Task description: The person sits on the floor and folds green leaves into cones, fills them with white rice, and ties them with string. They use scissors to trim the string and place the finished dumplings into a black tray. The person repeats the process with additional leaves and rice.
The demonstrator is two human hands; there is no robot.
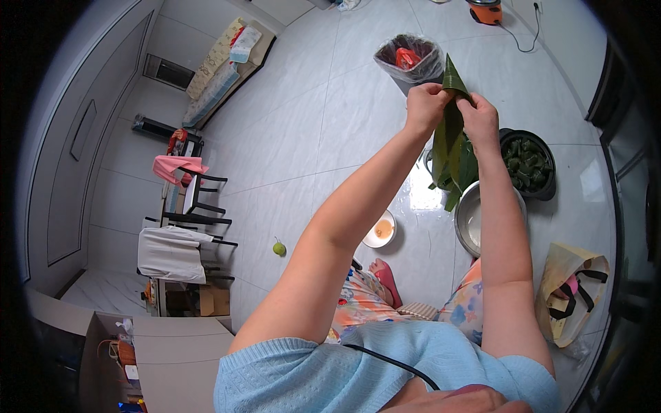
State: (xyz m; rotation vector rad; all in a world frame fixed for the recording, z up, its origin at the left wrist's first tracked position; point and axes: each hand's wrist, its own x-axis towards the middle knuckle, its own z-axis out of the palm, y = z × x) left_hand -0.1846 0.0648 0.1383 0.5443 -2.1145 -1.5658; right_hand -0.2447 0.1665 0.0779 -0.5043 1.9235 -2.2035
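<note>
Both my hands are raised in front of me with long green leaves between them. The upper part of the leaves is rolled to a pointed cone, tip away from me; their long ends hang down. My left hand pinches the cone's left side, and my right hand grips its right side. Behind the hanging ends more green leaves are bunched. A metal basin lies partly under my right forearm. Right of that forearm, a black bucket holds many dark green leaf-wrapped bundles. What is inside the cone is hidden.
A lined trash bin stands beyond my left hand. On the tiled floor are a white bowl with some brownish liquid, a green fruit and a tote bag. Chairs stand at the left, an orange appliance at the top.
</note>
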